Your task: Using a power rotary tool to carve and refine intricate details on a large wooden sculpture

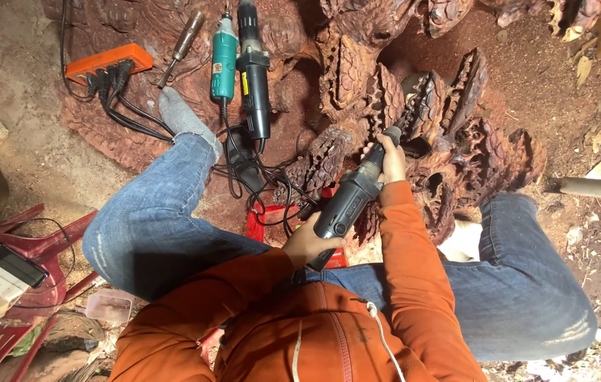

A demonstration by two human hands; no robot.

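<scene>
Starting at the far left of the big reddish-brown carved wood sculpture (pixel 413 106), a pale boxy device (pixel 0 283) rests on a red plastic chair (pixel 31 251), and a small clear plastic tub (pixel 108 306) lies on the dusty ground beside it. Above these, at the sculpture's left edge, an orange plastic power strip (pixel 109 60) sits on the carved surface with black plugs and cables trailing out. Right of the strip lies a slim brown metal-tipped hand tool (pixel 186 39), then a teal plastic rotary grinder (pixel 224 56) and a longer black rotary grinder (pixel 254 78) side by side, both on the rough, scaly carving. A grey sock (pixel 183 117) and a blue denim leg reach toward them.

Lower, in front of the sculpture, the left hand (pixel 307 244) is clenched around the rear of a grey and black electric die grinder (pixel 350 201), just above a red plastic crate (pixel 265 223) tangled with black cords. The tool slants up and right; the right hand (pixel 387 159), in an orange sleeve, is wrapped tightly around its front end, with the nose set against a spiky, cone-like cluster at the sculpture's middle. The bit itself is too small to make out. The wood is deeply cut into layered scales and ridges, dusted red.

Right of the sculpture, a pale round wooden pole (pixel 597 189) lies over earth strewn with light wood chips.
</scene>
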